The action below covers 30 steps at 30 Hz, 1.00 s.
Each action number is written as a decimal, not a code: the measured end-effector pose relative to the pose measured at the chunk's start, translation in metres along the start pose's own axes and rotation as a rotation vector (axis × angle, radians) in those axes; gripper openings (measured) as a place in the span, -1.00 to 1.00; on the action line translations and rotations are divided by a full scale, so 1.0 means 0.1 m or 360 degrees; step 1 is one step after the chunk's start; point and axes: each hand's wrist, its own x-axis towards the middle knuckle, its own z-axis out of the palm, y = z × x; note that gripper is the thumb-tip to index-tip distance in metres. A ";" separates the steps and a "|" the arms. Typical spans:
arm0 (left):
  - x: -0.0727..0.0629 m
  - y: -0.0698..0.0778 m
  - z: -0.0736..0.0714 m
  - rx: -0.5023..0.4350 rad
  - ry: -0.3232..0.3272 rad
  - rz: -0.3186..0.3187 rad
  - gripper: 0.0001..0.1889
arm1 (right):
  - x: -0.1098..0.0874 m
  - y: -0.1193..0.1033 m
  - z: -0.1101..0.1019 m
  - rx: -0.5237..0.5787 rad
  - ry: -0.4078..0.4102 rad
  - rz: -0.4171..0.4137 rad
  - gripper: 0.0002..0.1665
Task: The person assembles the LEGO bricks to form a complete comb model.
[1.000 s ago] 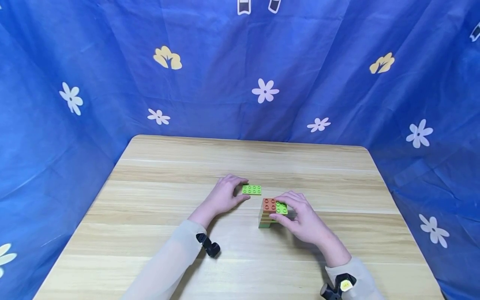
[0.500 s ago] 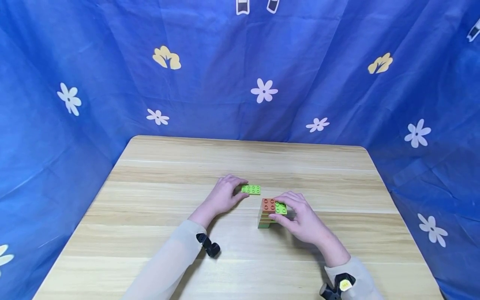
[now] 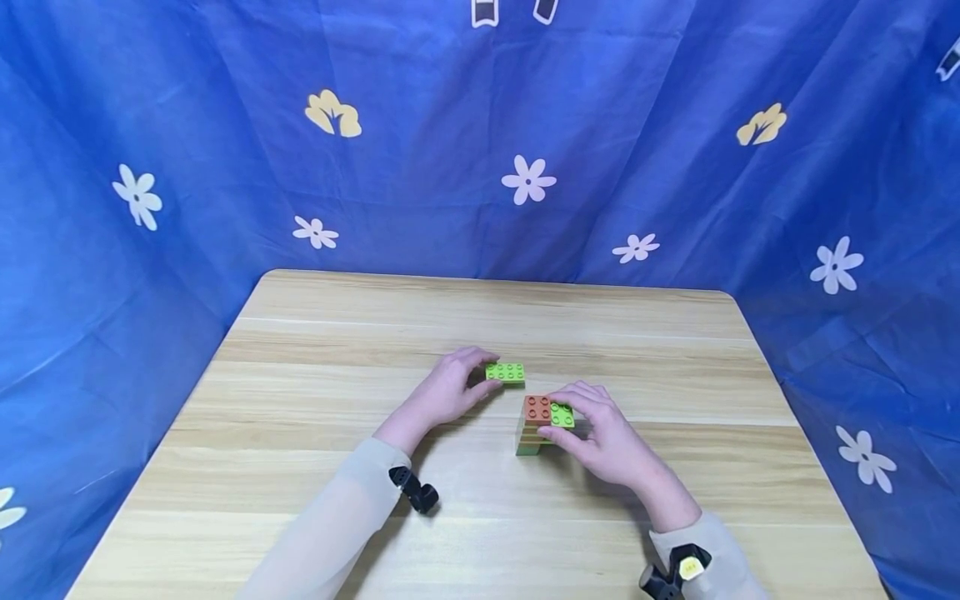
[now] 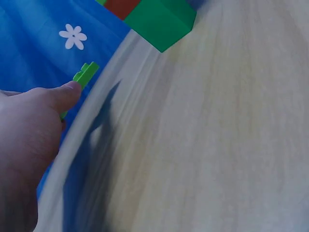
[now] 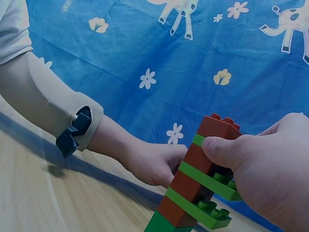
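In the head view, my left hand [image 3: 448, 388] pinches a flat lime-green brick [image 3: 507, 373] with two rows of studs. The left wrist view shows that lime brick [image 4: 87, 74] held above the table, its lower part behind the thumb. To its right stands a tower of reddish-brown bricks [image 5: 196, 157] with lime plates [image 5: 208, 180] sticking out between them, on a dark green base [image 5: 165, 223]. My right hand [image 3: 602, 437] grips the tower near its top, thumb on the near side at the highest lime plate. The brown top brick [image 3: 537, 408] has its studs bare.
Both hands work over a light wood table [image 3: 337, 325]. A blue patterned cloth [image 3: 420, 150] hangs behind it and along its sides. Black wrist cameras [image 3: 415, 490] are strapped on both sleeves.
My left hand and the lime brick have risen slightly and moved a little away from me. The right hand and the tower stay where they were.
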 end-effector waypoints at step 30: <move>-0.06 0.12 0.03 0.0063 0.0023 -0.0013 -0.54 | 0.01 -0.02 -0.02 0.0009 -0.0016 0.0016 -0.53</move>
